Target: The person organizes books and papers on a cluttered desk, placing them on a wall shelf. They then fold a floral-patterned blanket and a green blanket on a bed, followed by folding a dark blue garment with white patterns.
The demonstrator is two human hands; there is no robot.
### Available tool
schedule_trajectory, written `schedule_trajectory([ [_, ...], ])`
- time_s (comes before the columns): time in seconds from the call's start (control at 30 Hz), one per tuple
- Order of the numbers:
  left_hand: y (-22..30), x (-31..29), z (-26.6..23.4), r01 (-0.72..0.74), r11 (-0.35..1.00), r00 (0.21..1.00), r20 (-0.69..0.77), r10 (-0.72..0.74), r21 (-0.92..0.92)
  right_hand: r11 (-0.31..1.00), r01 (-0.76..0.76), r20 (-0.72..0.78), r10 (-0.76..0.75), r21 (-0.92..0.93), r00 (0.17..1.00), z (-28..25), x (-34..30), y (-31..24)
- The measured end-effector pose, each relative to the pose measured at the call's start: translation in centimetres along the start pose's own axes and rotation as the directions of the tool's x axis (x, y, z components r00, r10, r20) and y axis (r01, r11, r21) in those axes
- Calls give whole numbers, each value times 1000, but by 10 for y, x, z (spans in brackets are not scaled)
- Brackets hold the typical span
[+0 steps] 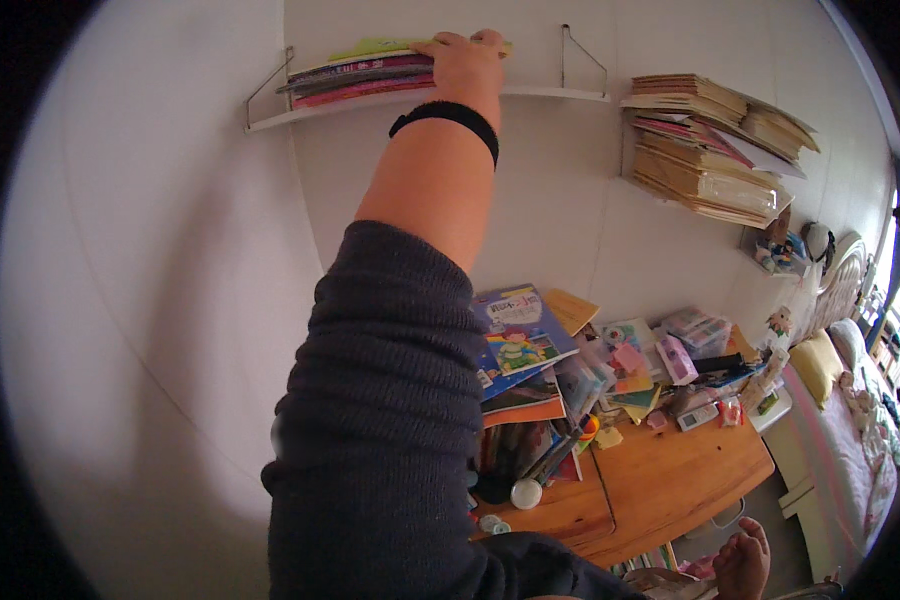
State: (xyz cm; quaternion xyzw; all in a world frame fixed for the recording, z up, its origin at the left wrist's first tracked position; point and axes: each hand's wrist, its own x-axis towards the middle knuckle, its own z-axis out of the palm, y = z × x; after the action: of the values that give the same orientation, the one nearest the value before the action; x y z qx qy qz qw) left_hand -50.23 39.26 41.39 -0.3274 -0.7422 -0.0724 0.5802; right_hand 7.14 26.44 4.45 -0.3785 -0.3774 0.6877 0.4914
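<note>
My left hand (pixel 465 62) reaches up to a white wall shelf (pixel 545 92), its fingers and thumb around a yellow-green book (pixel 370 47). The book lies on top of a flat stack of books and magazines (pixel 365 78); the far fingertips are hidden. A black band circles the wrist, and a dark knit sleeve is bunched below the elbow. Low at the right, near the table's front edge, my right hand (pixel 743 563) hangs with fingers loosely curled and apart. Nothing shows in it.
Below stands a cluttered wooden table (pixel 685 490) with picture books (pixel 525 330), plastic boxes (pixel 698 332) and a remote control (pixel 698 416). Tall stacks of papers (pixel 705 185) fill another shelf at the right. A bed (pixel 835 450) stands beyond the table; a plain wall rises at the left.
</note>
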Motion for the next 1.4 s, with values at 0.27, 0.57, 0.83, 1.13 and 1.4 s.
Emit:
schedule_trajectory([
  [0.27, -64, -14, 3, 118, 992, 993, -22, -119, -53, 993, 66, 71, -73, 100, 995, 27, 2, 9],
  [0.57, -61, -54, -14, -546, 835, 739, -428, 519, 69, 988, -25, -81, 37, 152, 996, 35, -15, 8],
  [0.83, 85, -232, 25, -273, 585, 681, 276, 678, -764, 985, -53, -137, 76, 166, 988, 11, -24, 22],
  [1.13, 113, -324, 51, -172, 635, 466, 506, 726, -753, 974, -68, -165, 105, 215, 981, -15, -47, 19],
  [1.4, 84, -320, 31, -73, 711, 557, 563, 611, -700, 969, -61, -118, 91, 238, 989, -28, -56, 22],
])
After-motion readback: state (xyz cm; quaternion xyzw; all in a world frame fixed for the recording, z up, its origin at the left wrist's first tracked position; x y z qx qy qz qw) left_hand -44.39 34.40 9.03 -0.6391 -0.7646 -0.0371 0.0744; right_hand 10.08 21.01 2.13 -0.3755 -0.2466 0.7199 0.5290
